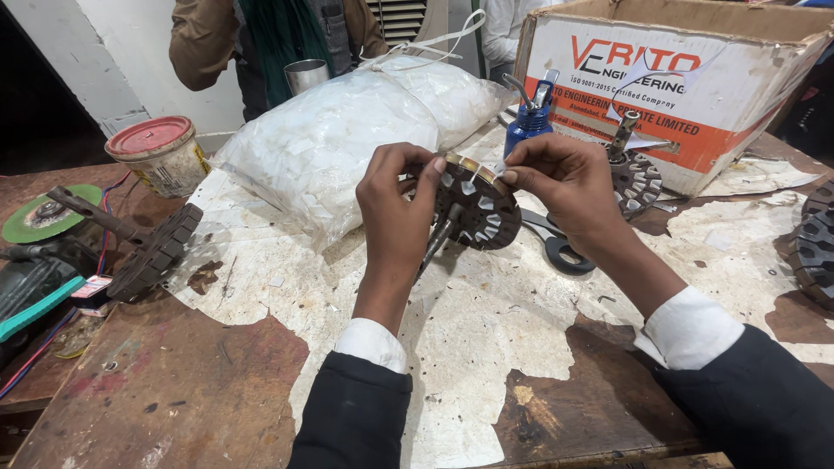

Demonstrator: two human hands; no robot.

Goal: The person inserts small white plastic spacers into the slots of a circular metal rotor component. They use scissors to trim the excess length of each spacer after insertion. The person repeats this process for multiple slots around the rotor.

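A small motor-repair workshop, worn wooden workbench [174, 382] with peeling white covering, slotted metal stator cores [156, 254] on shafts lying left and right of the bench's middle, green grinding disc [39, 217] at its left edge, blue oil can [528, 122] and cardboard carton [695, 78] at its far side

cardboard box [695, 78] cropped, bystander's [261, 35] head cut off

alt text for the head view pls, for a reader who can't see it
Both hands hold a dark slotted metal disc with a shaft above a worn table: the left hand grips its rim while the right hand pinches a small white slip at its top edge. Behind sit a bag of white slips, a blue oil can and a cardboard box.
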